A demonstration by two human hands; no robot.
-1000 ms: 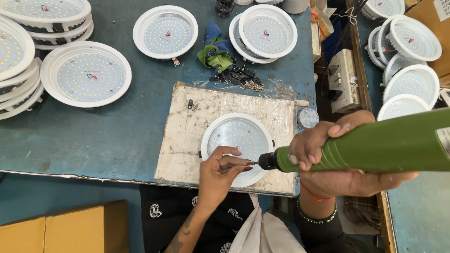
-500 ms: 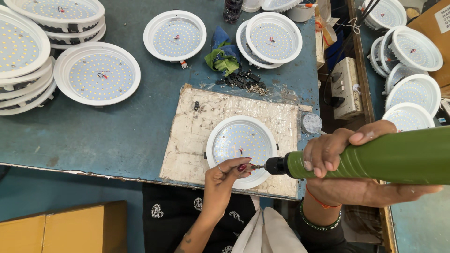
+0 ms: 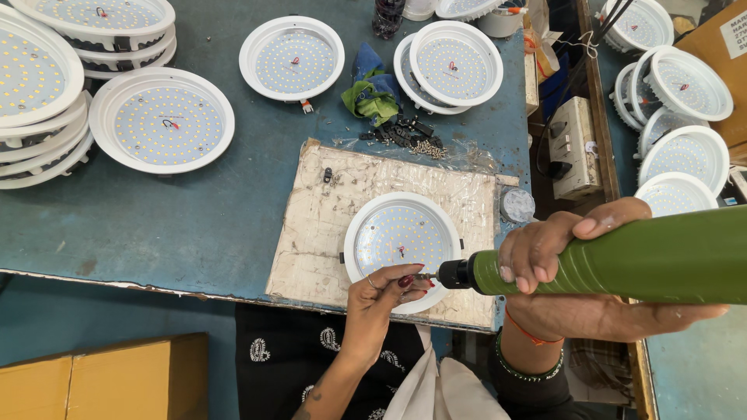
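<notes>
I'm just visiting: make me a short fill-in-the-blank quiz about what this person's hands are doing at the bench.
1. The right hand grips a thick ____ electric screwdriver.
2. The left hand pinches at the tool's tip, over the rim of a round white ____ lamp panel.
3. That lamp lies on a worn pale ____ on the blue table.
4. A heap of small dark screws lies beside a blue and ____ cloth.

Missing words: green; LED; board; green

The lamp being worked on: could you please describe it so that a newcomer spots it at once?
On the blue table lies a worn pale board. The round white LED lamp on it is the only lamp on that board, with the left hand and the green screwdriver at its near rim.
</notes>
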